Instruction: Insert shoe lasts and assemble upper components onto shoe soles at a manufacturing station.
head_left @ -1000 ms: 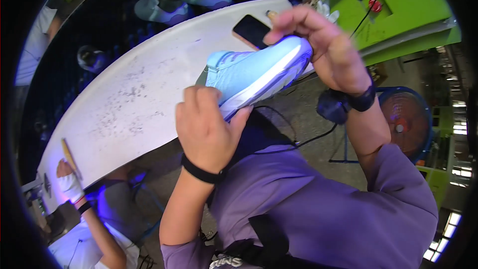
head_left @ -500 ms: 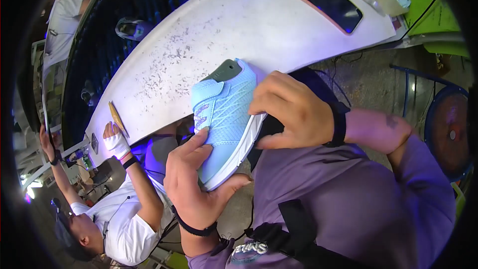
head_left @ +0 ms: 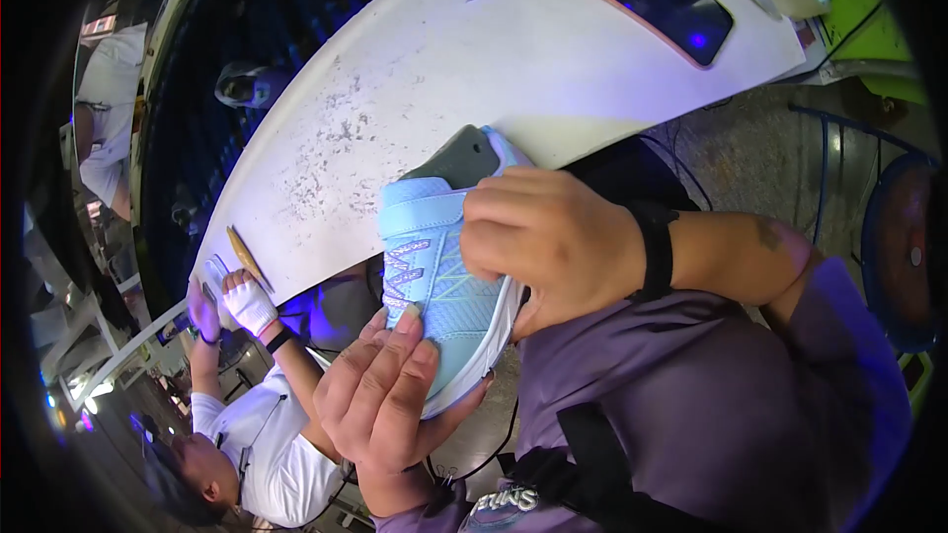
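A light-blue sneaker (head_left: 469,306) with a strap, pale crisscross lines, glittery zigzag trim and a white sole is held in front of me at the table's near edge. Its toe points down toward me, and a dark grey shoe last (head_left: 456,160) fills its opening. My left hand (head_left: 380,400) grips the toe, fingertips on the upper and thumb along the sole. Curled over the side by the heel, my right hand (head_left: 553,237) is closed on the shoe; its fingertips are partly hidden.
The white table (head_left: 434,69) carries dark scuffs, a phone (head_left: 647,0) and a wooden-handled tool (head_left: 249,257). Beyond its curved edge runs a dark conveyor with another shoe (head_left: 249,86). A co-worker's gloved hand (head_left: 247,306) is at the left. A round fan (head_left: 904,247) stands at right.
My right hand has slid further over the shoe's side toward the strap. My left fingers have closed over the toe. The co-worker's bare hand has come down beside the gloved one.
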Tool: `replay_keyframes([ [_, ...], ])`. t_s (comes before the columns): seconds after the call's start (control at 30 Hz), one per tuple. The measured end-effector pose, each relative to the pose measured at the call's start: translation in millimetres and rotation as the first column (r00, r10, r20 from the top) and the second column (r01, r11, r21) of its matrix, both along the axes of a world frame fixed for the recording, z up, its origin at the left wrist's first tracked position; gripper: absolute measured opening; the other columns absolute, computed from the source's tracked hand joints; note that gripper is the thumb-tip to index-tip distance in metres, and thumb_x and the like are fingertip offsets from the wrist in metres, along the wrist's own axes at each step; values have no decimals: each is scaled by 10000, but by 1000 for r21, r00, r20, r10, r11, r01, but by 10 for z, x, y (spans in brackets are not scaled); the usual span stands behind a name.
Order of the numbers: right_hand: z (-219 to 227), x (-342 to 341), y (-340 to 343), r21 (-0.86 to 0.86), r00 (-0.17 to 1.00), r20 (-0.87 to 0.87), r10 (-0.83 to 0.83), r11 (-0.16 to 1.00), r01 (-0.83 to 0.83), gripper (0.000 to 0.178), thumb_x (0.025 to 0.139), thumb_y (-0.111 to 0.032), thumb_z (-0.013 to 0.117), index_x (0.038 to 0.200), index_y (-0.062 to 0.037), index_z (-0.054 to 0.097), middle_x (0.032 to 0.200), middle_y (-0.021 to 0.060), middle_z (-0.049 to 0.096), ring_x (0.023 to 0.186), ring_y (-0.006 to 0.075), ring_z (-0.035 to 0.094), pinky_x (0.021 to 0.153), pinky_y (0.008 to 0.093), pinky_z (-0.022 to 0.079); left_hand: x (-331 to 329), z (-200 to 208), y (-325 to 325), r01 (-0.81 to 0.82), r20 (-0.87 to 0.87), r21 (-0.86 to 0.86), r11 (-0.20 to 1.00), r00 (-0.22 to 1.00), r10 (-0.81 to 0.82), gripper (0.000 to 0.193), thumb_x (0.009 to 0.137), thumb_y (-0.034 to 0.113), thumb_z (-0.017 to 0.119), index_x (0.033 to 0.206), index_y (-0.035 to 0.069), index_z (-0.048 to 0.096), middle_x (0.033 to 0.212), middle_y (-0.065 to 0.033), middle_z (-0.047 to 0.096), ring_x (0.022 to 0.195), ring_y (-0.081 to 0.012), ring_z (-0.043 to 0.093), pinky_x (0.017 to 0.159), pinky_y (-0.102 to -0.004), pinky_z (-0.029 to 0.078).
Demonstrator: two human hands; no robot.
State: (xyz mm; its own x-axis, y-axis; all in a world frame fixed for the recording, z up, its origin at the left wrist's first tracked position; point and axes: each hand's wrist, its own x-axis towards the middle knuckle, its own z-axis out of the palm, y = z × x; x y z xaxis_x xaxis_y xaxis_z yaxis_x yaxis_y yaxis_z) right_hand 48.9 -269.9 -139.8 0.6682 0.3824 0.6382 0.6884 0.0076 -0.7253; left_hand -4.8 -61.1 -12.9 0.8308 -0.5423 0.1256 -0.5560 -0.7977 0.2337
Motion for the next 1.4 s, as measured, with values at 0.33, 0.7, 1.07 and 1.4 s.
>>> replay_keyframes([
  [0.33,125,2,622,-503,996,-78,-40,864,-5,421,637,-405,821,799,-80,606,791,80,602,730,281,658,665,411,513,267,-558,690,-479,-799,-3,878,529,286,923,737,493,823,1368,-87,479,1201,-224,663,1099,-323,652,955,-368,496],
  [0.7,848,725,-577,425,890,-428,158,904,44,713,827,-544,772,1188,41,580,1172,117,649,1051,163,618,935,325,498,484,-933,-63,-417,-517,-834,363,819,-247,1295,600,427,935,1562,11,175,1443,-172,456,1307,-276,500,1077,-397,409],
  [1.07,899,750,-99,102,867,-447,221,975,-197,1256,639,-887,663,1548,-125,250,1331,142,446,1206,240,506,1011,375,439,1033,276,-121,-102,-61,-238,966,994,90,687,488,386,973,951,2,641,779,-166,679,731,-337,698,684,-389,547],
  [1.4,944,815,127,-31,899,-343,271,954,-300,700,648,-193,779,1266,-34,490,1192,162,563,1107,265,574,967,350,461,850,97,72,-229,-193,-287,930,965,178,741,529,336,952,1094,-26,640,827,-205,715,809,-331,744,730,-377,573],
])
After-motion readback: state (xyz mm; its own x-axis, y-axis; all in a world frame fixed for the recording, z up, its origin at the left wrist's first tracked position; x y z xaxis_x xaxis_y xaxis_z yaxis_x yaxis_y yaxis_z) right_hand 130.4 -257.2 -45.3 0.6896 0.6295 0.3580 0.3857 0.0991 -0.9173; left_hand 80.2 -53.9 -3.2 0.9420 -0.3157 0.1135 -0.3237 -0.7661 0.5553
